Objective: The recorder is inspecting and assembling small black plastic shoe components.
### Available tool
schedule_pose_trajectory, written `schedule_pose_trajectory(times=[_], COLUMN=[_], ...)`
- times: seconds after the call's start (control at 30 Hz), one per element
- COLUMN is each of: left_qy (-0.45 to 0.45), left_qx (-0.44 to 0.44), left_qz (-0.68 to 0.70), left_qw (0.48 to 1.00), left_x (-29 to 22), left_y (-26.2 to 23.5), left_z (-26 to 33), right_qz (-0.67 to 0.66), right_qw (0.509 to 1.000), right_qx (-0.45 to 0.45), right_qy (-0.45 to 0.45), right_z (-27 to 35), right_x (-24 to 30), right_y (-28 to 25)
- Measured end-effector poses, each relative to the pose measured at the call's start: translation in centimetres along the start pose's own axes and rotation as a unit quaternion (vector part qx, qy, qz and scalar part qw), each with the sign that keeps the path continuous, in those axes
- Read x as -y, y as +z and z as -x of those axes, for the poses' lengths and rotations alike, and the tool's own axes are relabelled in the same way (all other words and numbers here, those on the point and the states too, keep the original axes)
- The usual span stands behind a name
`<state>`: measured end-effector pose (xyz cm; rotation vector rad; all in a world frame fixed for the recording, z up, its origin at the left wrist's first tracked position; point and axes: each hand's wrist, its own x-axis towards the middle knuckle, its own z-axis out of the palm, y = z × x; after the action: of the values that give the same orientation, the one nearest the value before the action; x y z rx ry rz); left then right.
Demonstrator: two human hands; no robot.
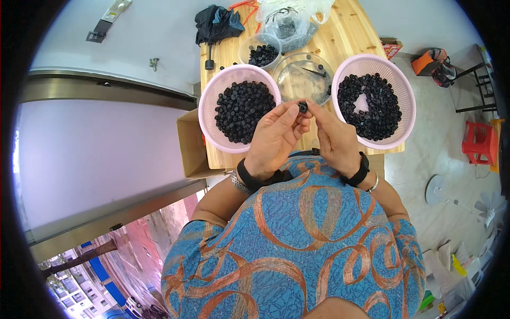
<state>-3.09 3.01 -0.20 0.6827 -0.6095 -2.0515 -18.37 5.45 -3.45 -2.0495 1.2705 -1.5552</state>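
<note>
Between the fingertips of both hands sits a small round black part (303, 107), like a cap or knob, with a ring-shaped face. My left hand (276, 133) pinches it from the left, and my right hand (336, 136) grips it from the right. On the left stands a pink basket (206, 109) full of similar black pieces (244, 110). Another pink basket (408, 101) on the right holds more black pieces (371, 109), with a bare patch at its middle. Beyond my hands lies a clear round tray (292, 80) with a thin black tool (313, 71) in it.
A clear tub (244, 52) of black pieces stands behind the left basket. Farther back on the wooden table (348, 32) are a folded black umbrella (217, 25) and a plastic bag (289, 29). An open cardboard box (190, 143) adjoins the table's left edge. A red stool (478, 142) stands right.
</note>
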Motion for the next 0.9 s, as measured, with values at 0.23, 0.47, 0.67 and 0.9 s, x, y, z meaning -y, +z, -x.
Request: schedule_pose_trajectory(times=[0.23,0.47,0.67,0.9], left_qy=[0.009,-0.04,-0.045,0.022], left_qx=[0.0,0.056,0.051,-0.022], left_qz=[-0.078,-0.126,-0.18,-0.107], left_qw=[0.997,0.99,0.981,0.994], left_x=[-0.2,-0.1,-0.4,1.3], left_y=[-0.1,-0.8,-0.1,0.3], left_z=[0.3,0.9,1.2,0.3], right_qz=[0.168,0.144,0.114,0.179], right_qw=[0.973,0.973,0.972,0.96], right_qx=[0.151,0.174,0.197,0.214], right_qy=[-0.046,-0.045,-0.052,-0.012], right_z=[-1.2,-1.1,-1.3,-1.7], right_x=[0.5,0.8,1.0,1.7], right_y=[-2.7,-3.3,-4.4,-3.3])
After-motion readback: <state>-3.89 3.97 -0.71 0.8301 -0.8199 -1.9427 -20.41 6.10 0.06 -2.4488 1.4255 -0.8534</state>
